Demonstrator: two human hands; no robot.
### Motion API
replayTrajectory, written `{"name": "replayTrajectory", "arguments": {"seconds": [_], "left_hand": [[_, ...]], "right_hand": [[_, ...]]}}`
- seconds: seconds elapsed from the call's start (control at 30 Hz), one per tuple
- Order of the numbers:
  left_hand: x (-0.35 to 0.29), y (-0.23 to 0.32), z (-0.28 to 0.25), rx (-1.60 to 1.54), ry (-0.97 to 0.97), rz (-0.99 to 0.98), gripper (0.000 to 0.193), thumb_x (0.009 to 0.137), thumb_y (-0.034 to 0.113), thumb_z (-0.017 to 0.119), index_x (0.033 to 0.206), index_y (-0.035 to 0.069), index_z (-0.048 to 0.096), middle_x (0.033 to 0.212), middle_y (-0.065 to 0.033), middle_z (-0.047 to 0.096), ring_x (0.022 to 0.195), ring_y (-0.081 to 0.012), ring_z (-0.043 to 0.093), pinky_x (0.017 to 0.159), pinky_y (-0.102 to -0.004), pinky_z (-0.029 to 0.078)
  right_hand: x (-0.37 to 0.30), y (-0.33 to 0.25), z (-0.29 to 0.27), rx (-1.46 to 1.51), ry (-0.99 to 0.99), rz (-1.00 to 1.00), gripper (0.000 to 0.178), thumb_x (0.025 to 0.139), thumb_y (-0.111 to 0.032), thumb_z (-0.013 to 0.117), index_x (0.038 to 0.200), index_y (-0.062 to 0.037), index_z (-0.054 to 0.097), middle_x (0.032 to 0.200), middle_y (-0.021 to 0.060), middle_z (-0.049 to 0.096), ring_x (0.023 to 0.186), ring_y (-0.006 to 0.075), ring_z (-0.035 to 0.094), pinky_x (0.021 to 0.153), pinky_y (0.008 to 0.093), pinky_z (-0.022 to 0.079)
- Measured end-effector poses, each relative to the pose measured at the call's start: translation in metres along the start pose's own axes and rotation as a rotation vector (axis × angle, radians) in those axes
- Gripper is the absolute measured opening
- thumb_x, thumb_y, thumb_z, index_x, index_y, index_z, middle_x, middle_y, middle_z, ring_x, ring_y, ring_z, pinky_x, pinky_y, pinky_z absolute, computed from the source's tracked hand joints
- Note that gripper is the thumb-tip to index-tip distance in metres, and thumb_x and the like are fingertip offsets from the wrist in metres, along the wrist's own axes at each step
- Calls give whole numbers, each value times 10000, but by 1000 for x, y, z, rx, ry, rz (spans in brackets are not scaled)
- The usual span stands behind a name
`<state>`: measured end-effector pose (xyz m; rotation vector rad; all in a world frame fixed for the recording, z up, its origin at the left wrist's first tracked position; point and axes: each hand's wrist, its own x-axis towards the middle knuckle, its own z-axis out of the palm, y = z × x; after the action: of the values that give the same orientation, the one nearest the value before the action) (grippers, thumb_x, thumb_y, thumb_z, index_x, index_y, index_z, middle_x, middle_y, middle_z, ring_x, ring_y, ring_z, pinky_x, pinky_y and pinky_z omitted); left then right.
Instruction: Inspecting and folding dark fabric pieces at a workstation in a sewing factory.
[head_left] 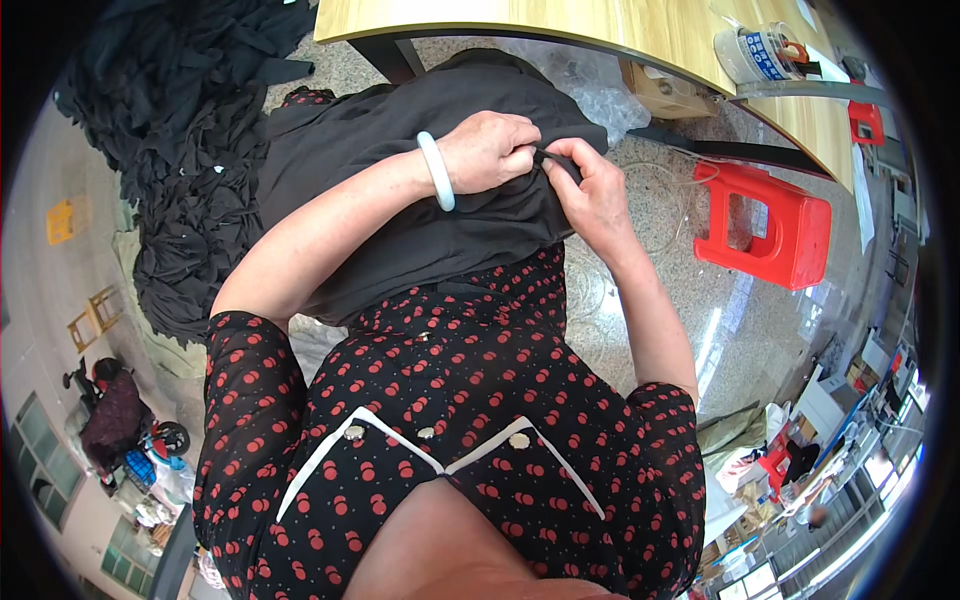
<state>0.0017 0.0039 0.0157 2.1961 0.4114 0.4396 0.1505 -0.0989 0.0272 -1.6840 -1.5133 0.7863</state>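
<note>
A black cloth (400, 215), perhaps a garment, lies spread across my lap. My left hand (487, 150), with a pale bangle at its wrist, has its fingers curled closed on a bit of the cloth. Close beside it, my right hand (592, 190) pinches the same cloth between thumb and forefinger. A small dark fold stands up between the two hands. Whether some small thing is also held in the fingertips, I cannot make out.
A large heap of black cloth pieces (200, 200) lies on the floor to my left. Ahead stands a wooden-topped table (560, 25) bearing a plastic tub (750, 55). A red plastic stool (800, 235) lies on the floor at right, near clear plastic wrap (610, 100).
</note>
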Motion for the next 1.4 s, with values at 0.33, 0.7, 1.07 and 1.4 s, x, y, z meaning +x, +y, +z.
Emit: {"name": "replayTrajectory", "arguments": {"seconds": [0.33, 0.7, 1.07, 1.4], "left_hand": [[-7, 0, -7, -334, -111, -199, 187, 865, 157, 490, 834, -26, 516, 673, -79, 478, 618, -120, 408, 566, -297, 377], [-21, 22, -25, -105, 74, -247, 373, 729, 281, 656, 970, 24, 532, 873, -146, 547, 818, -277, 548, 706, -349, 441], [-203, 67, -162, -48, 470, -1102, 284, 721, 28, 556, 1003, 4, 548, 860, -130, 616, 680, -248, 620, 549, -292, 487], [-577, 167, -388, 507, 2197, -851, 534, 774, 313, 572, 1100, -93, 452, 1090, -234, 503, 968, -343, 506, 854, -405, 440]], "right_hand": [[10, -7, -12, 272, -235, 170, 201, 801, -35, 565, 998, -2, 550, 795, 3, 579, 746, 47, 512, 696, 195, 420], [17, -24, -8, 304, -83, 360, 138, 843, -117, 555, 927, -9, 566, 809, -37, 552, 744, 24, 478, 663, 173, 404], [31, -37, -44, 598, -17, 300, 271, 884, -175, 491, 1114, -33, 500, 961, 65, 597, 695, 73, 531, 657, 202, 436], [58, 29, -34, 448, -126, 405, 299, 857, -245, 554, 1077, -46, 520, 916, 29, 597, 679, 46, 523, 621, 169, 413]]}}
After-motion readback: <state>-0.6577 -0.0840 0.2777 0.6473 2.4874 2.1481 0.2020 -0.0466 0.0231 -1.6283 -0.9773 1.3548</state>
